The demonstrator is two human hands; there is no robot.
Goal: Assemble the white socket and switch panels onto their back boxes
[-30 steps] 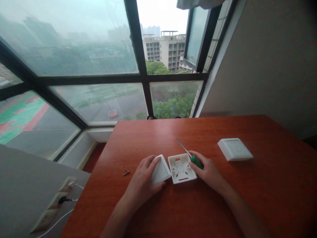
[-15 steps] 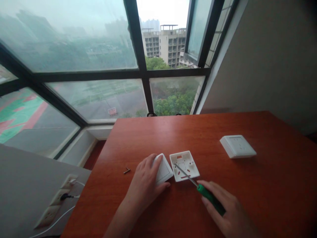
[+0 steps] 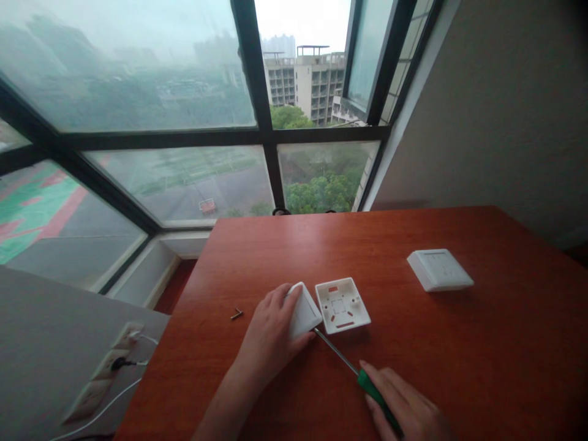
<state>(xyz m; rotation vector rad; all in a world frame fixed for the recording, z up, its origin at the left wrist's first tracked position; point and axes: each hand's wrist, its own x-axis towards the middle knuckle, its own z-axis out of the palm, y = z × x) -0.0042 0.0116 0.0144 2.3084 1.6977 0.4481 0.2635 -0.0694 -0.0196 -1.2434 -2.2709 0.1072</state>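
My left hand (image 3: 274, 321) is closed round a white square switch plate (image 3: 303, 313), gripping it by its sides just above the table. In my right hand (image 3: 402, 401) is a screwdriver (image 3: 339, 355) with a green handle, its fingers wrapped round the grip. The screwdriver's metal tip meets the lower right corner of the plate, near my left thumb. Right beside the plate lies an open white back box (image 3: 342, 308), hollow side up, with slots and holes in its floor. A couple of small screws (image 3: 236, 314) rest left of my left hand.
A white socket unit on a box (image 3: 440, 271) sits at the right of the reddish wooden table (image 3: 285, 251). Windows stand behind the table. At lower left, wall sockets (image 3: 108, 367) carry a black plug and a white cable (image 3: 117, 398).
My right hand has drawn the screwdriver down and left, so its tip moved from over the back box to the plate's lower corner. The left hand holds almost still.
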